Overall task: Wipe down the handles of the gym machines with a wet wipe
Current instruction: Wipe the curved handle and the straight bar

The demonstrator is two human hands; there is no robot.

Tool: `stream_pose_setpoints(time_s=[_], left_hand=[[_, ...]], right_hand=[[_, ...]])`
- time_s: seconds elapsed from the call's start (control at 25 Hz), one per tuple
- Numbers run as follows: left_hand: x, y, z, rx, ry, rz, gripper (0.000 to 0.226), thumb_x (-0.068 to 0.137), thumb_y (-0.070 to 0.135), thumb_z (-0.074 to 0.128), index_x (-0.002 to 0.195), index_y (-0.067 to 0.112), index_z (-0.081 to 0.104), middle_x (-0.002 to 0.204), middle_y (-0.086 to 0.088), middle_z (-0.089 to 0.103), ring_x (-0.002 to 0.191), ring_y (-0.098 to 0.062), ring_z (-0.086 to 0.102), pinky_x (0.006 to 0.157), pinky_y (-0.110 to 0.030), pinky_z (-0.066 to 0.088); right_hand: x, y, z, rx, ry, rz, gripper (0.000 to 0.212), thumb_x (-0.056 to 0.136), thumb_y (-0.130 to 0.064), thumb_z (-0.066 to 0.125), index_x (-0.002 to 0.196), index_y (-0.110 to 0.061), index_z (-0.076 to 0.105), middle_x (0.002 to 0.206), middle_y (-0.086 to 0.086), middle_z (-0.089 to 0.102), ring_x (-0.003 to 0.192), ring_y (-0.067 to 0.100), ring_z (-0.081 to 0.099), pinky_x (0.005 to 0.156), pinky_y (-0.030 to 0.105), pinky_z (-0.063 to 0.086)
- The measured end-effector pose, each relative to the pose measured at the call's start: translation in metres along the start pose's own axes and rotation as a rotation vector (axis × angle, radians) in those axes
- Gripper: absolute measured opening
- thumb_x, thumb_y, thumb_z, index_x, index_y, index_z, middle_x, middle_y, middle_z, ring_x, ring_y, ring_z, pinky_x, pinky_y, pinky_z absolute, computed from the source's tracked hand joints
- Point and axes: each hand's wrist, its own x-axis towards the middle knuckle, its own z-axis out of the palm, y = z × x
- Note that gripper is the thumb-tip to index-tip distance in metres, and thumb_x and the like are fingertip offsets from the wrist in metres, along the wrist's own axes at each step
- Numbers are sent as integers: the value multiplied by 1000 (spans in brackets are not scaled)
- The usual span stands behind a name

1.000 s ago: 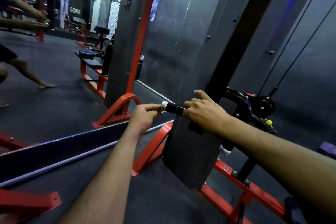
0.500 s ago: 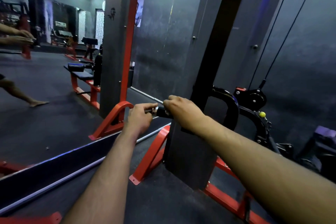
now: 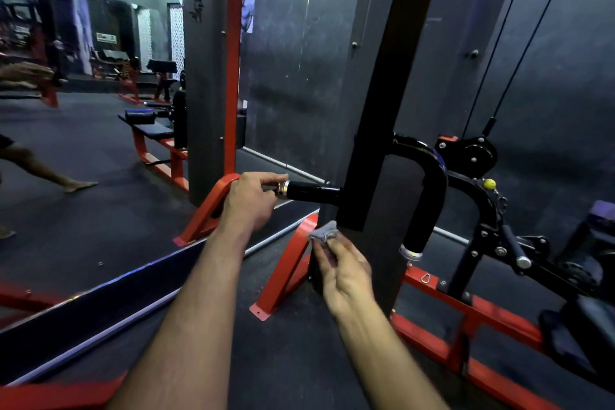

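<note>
Head view: a person at far left is cut off and blurred, only a leg (image 3: 50,173) clear. Left hand (image 3: 249,203) pinches the metal end of the black handle (image 3: 312,193), whose inner end hides behind the black post (image 3: 389,83). Below it, clear of the handle, right hand (image 3: 346,270) pinches a crumpled grey wipe (image 3: 322,231) at its fingertips, other fingers loosely bent

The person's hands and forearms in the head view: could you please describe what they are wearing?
Nothing is worn. Both forearms are bare up to the frame edge, with no sleeves visible. The left hand and right hand have no gloves, and no watch, wristband or ring shows.
</note>
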Motion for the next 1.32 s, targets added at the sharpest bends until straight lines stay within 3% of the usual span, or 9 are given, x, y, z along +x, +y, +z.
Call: stream_pose_setpoints(time_s=[0.12,0.24,0.32,0.52,0.64,0.76,0.92,1.04,1.32], left_hand=[[0,0,0,8,-1,20,48,84,1,63,112,38,78,114,1,76,94,-18,72,93,-37,58],[1,-2,-1,49,2,40,51,87,2,58,116,39,76,119,0,75,100,-19,70,92,-34,56],[1,-1,-1,65,6,50,52,88,1,56,116,39,76,120,1,75,98,-19,70,90,-32,56],[3,-2,0,96,20,67,49,88,2,58,115,39,76,121,2,74,105,-19,69,93,-33,56],[1,-3,-2,96,10,66,51,87,0,58,114,39,76,118,5,75,104,-17,69,92,-34,57],[-1,-5,-3,120,-22,69,58,86,-1,59,118,45,73,125,7,72,102,-15,68,92,-39,57],[1,-5,-4,118,-28,37,61,84,0,59,116,51,71,122,9,72,105,-17,68,92,-42,57],[0,-6,-3,101,-40,22,65,82,-2,56,115,51,72,118,11,73,105,-15,68,92,-42,57],[2,-10,-2,100,-13,53,56,88,5,62,114,53,71,116,10,73,100,-15,68,91,-43,57]], right_hand=[[14,12,18,250,52,48,11,93,15,54,89,9,62,84,19,67,59,22,72,53,26,59],[20,19,37,334,38,67,17,93,8,59,110,8,64,101,22,68,80,24,71,53,26,59],[26,21,46,298,40,81,19,95,1,57,112,1,65,93,16,70,74,18,68,49,24,55],[30,30,63,131,-12,119,26,98,-4,43,80,-9,60,57,1,60,44,8,48,42,20,37],[27,35,70,49,-76,146,29,98,3,39,79,-8,58,54,3,61,39,6,48,39,17,38],[30,27,60,136,-88,96,32,98,7,35,78,-5,57,54,3,58,41,6,49,40,18,42],[25,22,43,277,-131,77,26,101,-4,47,82,-6,64,67,1,59,56,8,51,48,17,47],[19,28,44,314,-151,85,21,100,-9,53,83,-7,66,68,-1,59,56,7,51,49,17,47],[31,28,61,59,-110,99,32,98,7,42,75,-9,57,55,2,54,44,9,48,43,19,45]])
